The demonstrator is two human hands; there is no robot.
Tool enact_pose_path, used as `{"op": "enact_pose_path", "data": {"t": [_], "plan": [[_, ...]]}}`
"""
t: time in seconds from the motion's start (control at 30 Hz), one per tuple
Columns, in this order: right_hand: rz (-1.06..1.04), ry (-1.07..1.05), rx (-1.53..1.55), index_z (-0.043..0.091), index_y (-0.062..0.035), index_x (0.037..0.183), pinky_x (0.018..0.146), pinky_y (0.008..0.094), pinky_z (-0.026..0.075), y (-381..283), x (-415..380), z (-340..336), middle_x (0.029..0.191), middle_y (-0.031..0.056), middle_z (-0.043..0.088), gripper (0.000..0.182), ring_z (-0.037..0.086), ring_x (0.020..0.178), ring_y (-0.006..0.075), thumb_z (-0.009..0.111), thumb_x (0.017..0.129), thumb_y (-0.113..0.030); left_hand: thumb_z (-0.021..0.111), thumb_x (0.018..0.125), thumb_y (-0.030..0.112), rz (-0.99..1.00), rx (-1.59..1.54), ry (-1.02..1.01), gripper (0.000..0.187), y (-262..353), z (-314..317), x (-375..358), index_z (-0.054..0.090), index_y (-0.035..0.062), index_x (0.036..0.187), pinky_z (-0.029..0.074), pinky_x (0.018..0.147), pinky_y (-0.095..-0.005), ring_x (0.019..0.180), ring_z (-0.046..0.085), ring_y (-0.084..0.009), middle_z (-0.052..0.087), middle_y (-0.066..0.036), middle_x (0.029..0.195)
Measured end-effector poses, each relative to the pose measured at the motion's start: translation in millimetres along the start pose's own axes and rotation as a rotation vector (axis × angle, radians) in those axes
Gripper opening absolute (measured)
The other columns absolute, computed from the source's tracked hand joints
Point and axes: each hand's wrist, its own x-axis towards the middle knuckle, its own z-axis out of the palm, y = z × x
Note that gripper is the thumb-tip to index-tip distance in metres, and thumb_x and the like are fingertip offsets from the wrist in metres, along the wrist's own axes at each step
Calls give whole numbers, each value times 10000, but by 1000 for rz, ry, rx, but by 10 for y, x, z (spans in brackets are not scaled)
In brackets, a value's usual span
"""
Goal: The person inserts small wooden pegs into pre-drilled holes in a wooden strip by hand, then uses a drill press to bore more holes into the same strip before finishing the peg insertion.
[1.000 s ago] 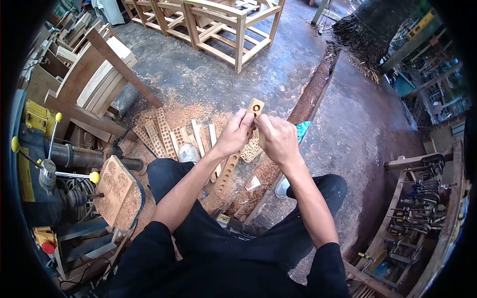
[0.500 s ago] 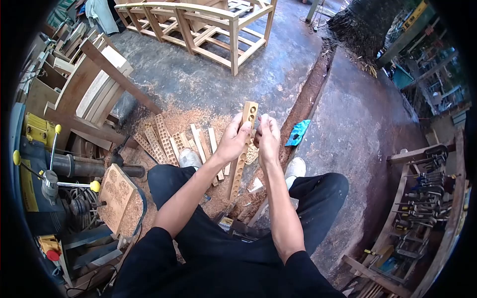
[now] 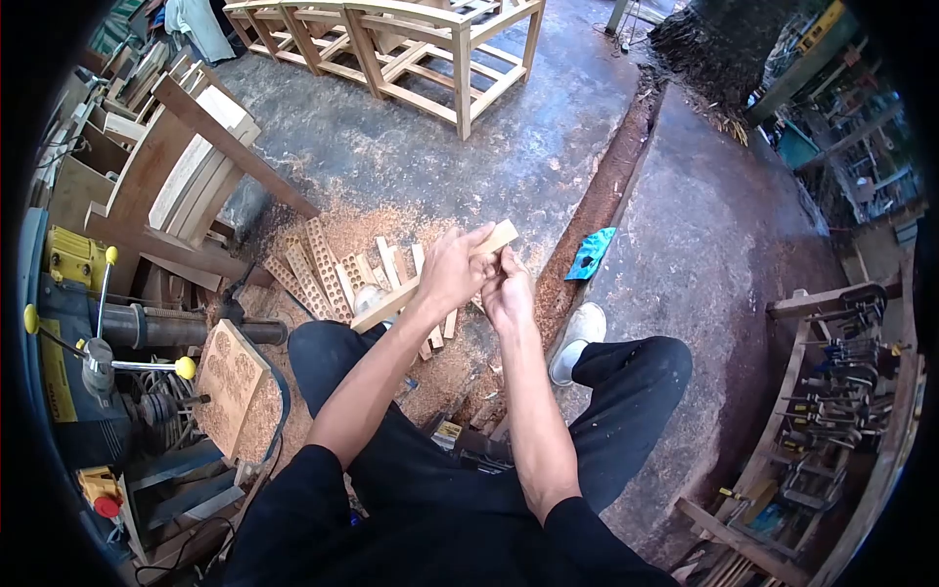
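Note:
A long wooden strip slants across in front of me, its plain face showing and its far end up to the right. My left hand is closed around the strip near that end, thumb and fingers over it. Just below the end, my right hand is turned partly palm up, its curled fingers against the strip's underside. The holes in the strip are turned out of sight. On the floor beyond lie several drilled wooden strips with rows of round holes, beside plain strips.
At left stands a drill press with yellow-knobbed handles and a dusty wooden work board. A wooden bench frame is ahead. A blue wrapper lies by the floor channel. Clamps hang on a rack at right.
The strip has turned from nearly upright, holes showing, to a slant with its plain face showing. My left hand has rolled over it, and my right hand has turned palm up below.

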Motion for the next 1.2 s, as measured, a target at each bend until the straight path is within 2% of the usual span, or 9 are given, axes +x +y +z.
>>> {"op": "enact_pose_path", "data": {"t": [0.13,0.17,0.33,0.43,0.67,0.87,0.9,1.0,1.2], "plan": [[-13,-147,-186,513,-30,1008,571,261,412,-167,-27,24,811,46,536,137,461,650,108,454,977,-149,577,878,42,-84,-476,-186,369,-116,16,91,579,54,1246,480,855,-293,961,620,-187,657,-121,1067],[-46,-29,-315,508,-47,950,513,231,375,-193,-68,63,755,3,527,115,447,600,75,501,964,-161,561,895,39,-116,-623,-222,354,-137,57,105,573,42,1249,480,848,-284,956,615,-168,659,-102,1064],[-631,33,-937,606,-16,1033,474,196,293,-172,-137,201,644,-73,455,192,367,562,12,663,869,-98,532,940,66,-274,-1094,-275,333,-137,99,145,535,13,1269,483,869,-273,984,588,-139,627,-79,1118],[-757,99,-1027,683,-2,1019,443,203,262,-204,-219,290,591,-92,430,212,335,520,16,704,839,-113,578,930,125,-157,-980,-218,372,-128,104,127,530,-2,1277,449,912,-264,1039,561,-130,605,-82,1182],[-536,59,-734,658,43,996,378,198,231,-214,-105,109,606,-61,470,205,340,432,13,698,841,-85,626,893,124,-51,-870,-207,491,-40,30,110,462,-8,1336,413,986,-281,1155,516,-146,525,-121,1328],[-508,169,-669,665,35,861,474,182,320,-276,-121,146,655,-56,547,110,413,541,8,630,849,-69,606,892,135,131,-362,-35,476,-44,11,56,473,38,1338,436,945,-321,1063,595,-244,611,-164,1162],[-529,166,-669,658,31,837,478,183,327,-276,-66,71,655,-53,550,99,418,543,10,619,846,-60,553,924,173,211,-292,112,400,-122,63,69,495,40,1297,467,853,-355,925,627,-283,631,-174,981],[-583,252,-959,650,4,761,509,199,374,-235,86,-219,620,-35,551,107,447,550,25,668,795,-96,502,955,214,-44,-481,129,347,-73,-129,106,494,19,1242,474,775,-383,851,628,-276,627,-156,908],[-543,481,-1538,679,-19,704,530,290,460,65,732,-1246,566,25,580,186,538,507,108,718,700,-201,423,1002,316,-166,-700,25,303,-155,-222,96,503,25,974,426,595,-282,647,508,-101,526,-27,708]]}}
